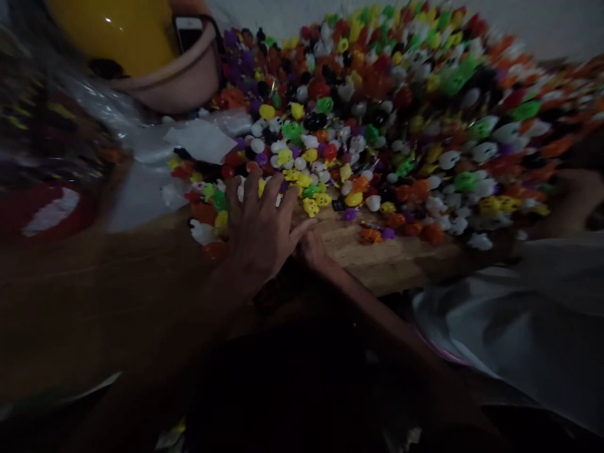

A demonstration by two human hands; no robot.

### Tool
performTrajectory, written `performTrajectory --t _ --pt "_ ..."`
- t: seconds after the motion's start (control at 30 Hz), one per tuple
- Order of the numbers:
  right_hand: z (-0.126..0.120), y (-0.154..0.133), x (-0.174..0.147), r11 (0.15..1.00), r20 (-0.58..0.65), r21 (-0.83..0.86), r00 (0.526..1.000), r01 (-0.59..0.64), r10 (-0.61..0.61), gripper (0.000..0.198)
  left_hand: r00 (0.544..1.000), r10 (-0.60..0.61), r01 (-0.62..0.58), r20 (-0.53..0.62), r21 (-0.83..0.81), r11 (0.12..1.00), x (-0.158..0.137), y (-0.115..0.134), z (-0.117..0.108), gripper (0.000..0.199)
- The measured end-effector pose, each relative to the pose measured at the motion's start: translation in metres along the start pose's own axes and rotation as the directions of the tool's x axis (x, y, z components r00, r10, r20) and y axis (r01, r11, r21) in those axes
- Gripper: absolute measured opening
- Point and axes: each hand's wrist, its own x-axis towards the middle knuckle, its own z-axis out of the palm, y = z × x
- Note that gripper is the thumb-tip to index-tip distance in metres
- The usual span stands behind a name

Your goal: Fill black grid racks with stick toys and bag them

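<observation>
My left hand (262, 229) lies palm down with its fingers spread over small plastic figures at the near edge of a big colourful heap (325, 119). Beside its fingertips sit yellow animal-faced figures (310, 206). Next to the left thumb, my right hand (311, 250) is curled closed at the front edge of the wooden table (377, 258). What its fingers hold, if anything, is hidden in shadow. White, green and orange figures (204, 231) lie just left of my left hand.
A pinkish basin (184, 82) with a yellow rounded object (117, 38) and a phone (189, 31) stands at the back left. Clear plastic bags (108, 107) and a red container (47, 211) lie further left. At right are another person's arm (576, 198) and grey clothing (533, 308).
</observation>
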Motion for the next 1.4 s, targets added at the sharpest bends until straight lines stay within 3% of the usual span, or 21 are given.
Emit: performTrajectory --t 0.2,0.37,0.47,0.57,0.63,0.7,0.77,0.93,1.1,1.17,1.27,1.4 --pt "-0.003 -0.001 0.0 0.998 0.006 -0.061 1.0 0.006 -0.005 0.016 0.998 0.046 -0.046 0.05 0.011 0.999 -0.003 -0.018 0.023 0.037" --pt "-0.01 -0.007 -0.006 0.978 0.007 -0.206 1.0 0.003 -0.001 0.014 0.996 0.037 -0.044 -0.083 -0.081 0.996 -0.007 0.005 0.004 0.039" --pt "-0.052 0.001 -0.009 0.96 -0.034 -0.278 0.999 -0.035 0.027 0.016 0.963 0.151 -0.194 -0.223 -0.186 0.963 -0.031 0.024 -0.004 0.042" --pt "-0.122 0.025 0.004 0.914 -0.19 -0.381 0.979 -0.138 0.068 0.031 0.922 0.231 -0.306 -0.31 -0.222 0.926 -0.073 0.021 0.011 0.021" --pt "-0.165 0.049 0.018 0.787 -0.288 -0.588 0.957 -0.19 0.016 0.038 0.952 0.196 -0.241 -0.233 -0.181 0.954 -0.102 0.008 0.027 0.017" --pt "-0.193 0.074 0.032 0.67 -0.268 -0.721 0.963 -0.176 -0.035 0.042 0.966 0.228 -0.241 -0.119 -0.116 0.963 -0.125 -0.006 0.039 0.023" --pt "-0.204 0.095 0.044 0.6 -0.204 -0.786 0.979 -0.147 -0.027 0.041 0.965 0.26 -0.262 -0.038 -0.082 0.962 -0.141 -0.017 0.046 0.03" --pt "-0.202 0.109 0.061 0.552 -0.105 -0.826 0.993 -0.112 0.045 0.03 0.973 0.227 -0.223 0.036 -0.102 0.97 -0.153 -0.021 0.056 0.045" --pt "-0.204 0.061 0.031 0.58 -0.097 -0.81 0.995 -0.083 0.008 0.029 0.986 0.165 -0.163 0.001 -0.151 0.975 -0.139 -0.019 0.074 0.043" --pt "-0.197 0.035 0.004 0.664 -0.064 -0.747 0.998 -0.031 -0.025 0.03 0.989 0.144 -0.134 0.038 -0.187 0.973 -0.131 -0.016 0.077 0.041" --pt "-0.171 -0.004 -0.036 0.869 0.002 -0.482 0.992 0.109 -0.123 0.03 0.989 0.102 -0.074 0.105 -0.241 0.968 -0.126 -0.007 0.075 0.04" --pt "-0.119 -0.045 -0.061 0.983 -0.002 -0.179 0.999 0.031 -0.032 0.022 0.999 0.047 -0.042 0.012 -0.281 0.959 -0.134 0.003 0.065 0.023"
